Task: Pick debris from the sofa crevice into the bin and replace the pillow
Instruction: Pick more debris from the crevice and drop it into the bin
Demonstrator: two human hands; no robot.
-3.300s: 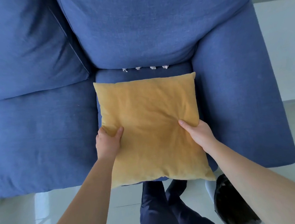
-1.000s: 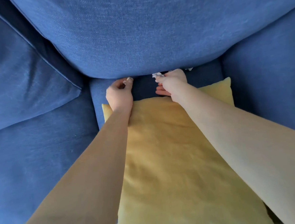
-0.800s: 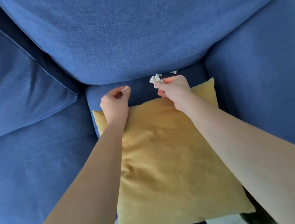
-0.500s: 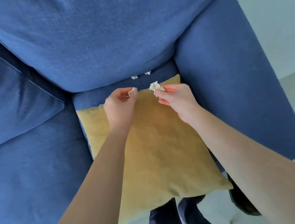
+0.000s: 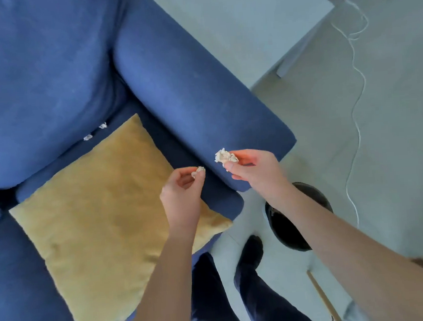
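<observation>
A yellow pillow (image 5: 103,212) lies flat on the blue sofa's seat (image 5: 16,272). Two white paper scraps (image 5: 95,131) sit in the crevice under the back cushion. My left hand (image 5: 182,193) pinches a small white scrap (image 5: 199,170) over the pillow's right corner. My right hand (image 5: 254,172) holds a larger crumpled white scrap (image 5: 224,156) above the front end of the sofa's armrest (image 5: 189,91). A black bin (image 5: 286,228) stands on the floor below my right forearm, which partly hides it.
A pale grey side table (image 5: 245,23) stands beyond the armrest. A white cable (image 5: 354,93) trails over the floor at right. My dark-trousered legs and shoes (image 5: 248,253) stand between the sofa front and the bin. A wooden stick (image 5: 322,296) lies at lower right.
Both hands left the crevice, each carrying a scrap, and swung right past the pillow to the armrest's end. My view turned right, bringing the bin and floor into sight.
</observation>
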